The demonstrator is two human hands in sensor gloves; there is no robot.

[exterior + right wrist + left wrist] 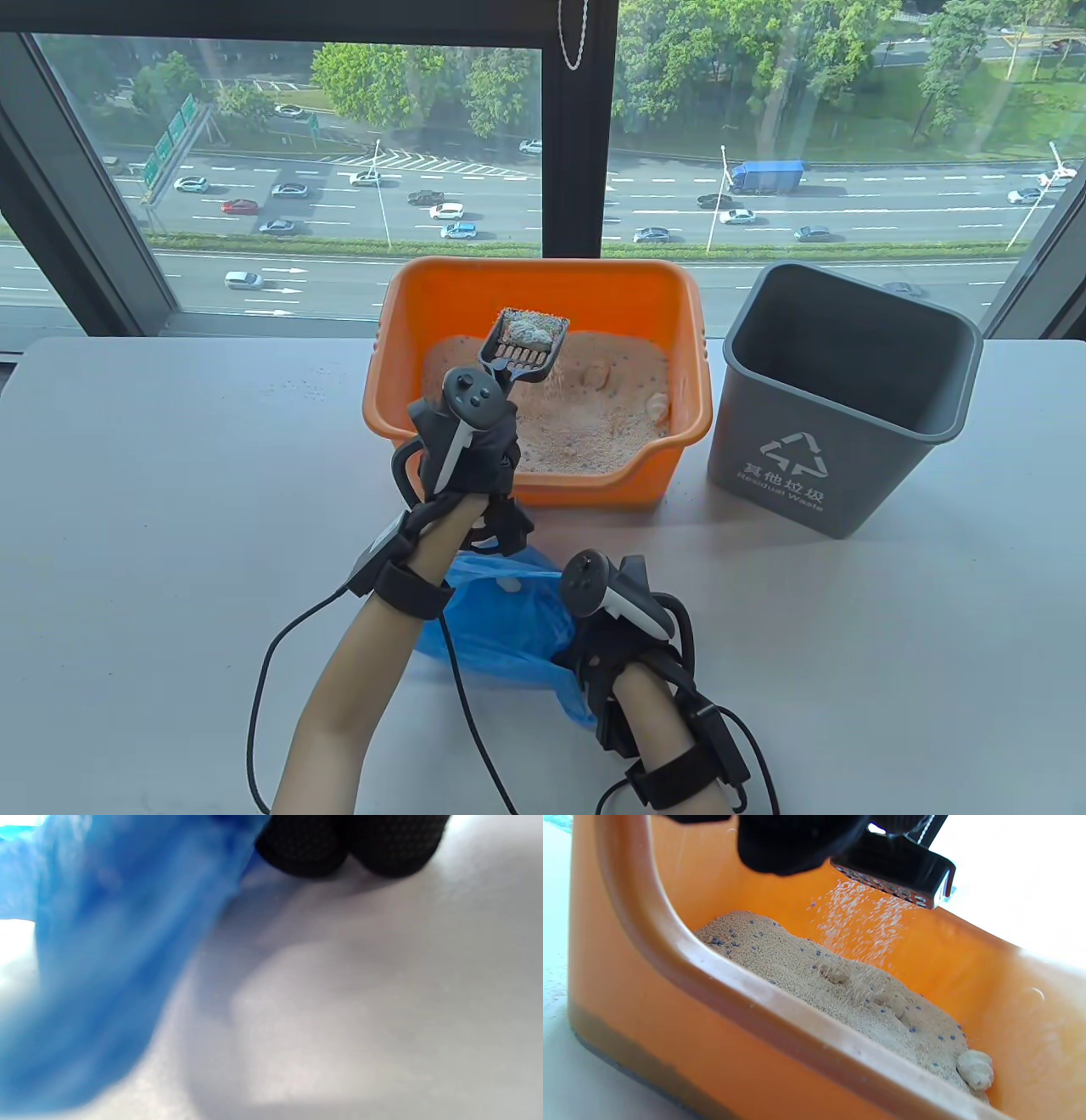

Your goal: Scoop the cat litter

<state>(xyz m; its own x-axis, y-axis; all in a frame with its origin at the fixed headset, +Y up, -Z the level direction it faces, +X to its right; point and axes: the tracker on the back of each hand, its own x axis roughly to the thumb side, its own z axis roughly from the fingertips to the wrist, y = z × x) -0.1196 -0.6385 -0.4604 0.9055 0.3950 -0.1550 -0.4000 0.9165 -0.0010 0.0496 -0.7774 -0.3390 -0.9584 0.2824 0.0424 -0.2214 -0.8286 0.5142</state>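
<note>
Worktop (170,526) is pale grey, matte, set against a big dark-framed window (577,127); a multi-lane road w/ cars, a blue truck and trees is seen below outside. A few stray grains are scattered on the surface nr the box.

Orange plastic litter box (407,356) is placed mid-worktop at the far edge, w/ a lowered front lip. Cat litter (814,984) inside is sandy beige w/ small blue specks, heaped unevenly; pale clumps (975,1069) are lying on it, one by the right wall.

Dark slotted litter scoop (526,344) is held above the box by the left hand (467,441), grip closed round its handle. A greyish clump is carried in it, and loose grains are seen falling thru the slots in the left wrist view.

Grey waste bin (848,399) stands just right of the box, not touching; a white recycling triangle, "其他垃圾" and "Residual Waste" are printed on its front.

Blue plastic bag (501,628) is lying crumpled nr the front edge. Right hand (628,628) is resting at its right side, fingertips (305,853) down on the worktop beside the bag; whether the bag is pinched can't be told.
</note>
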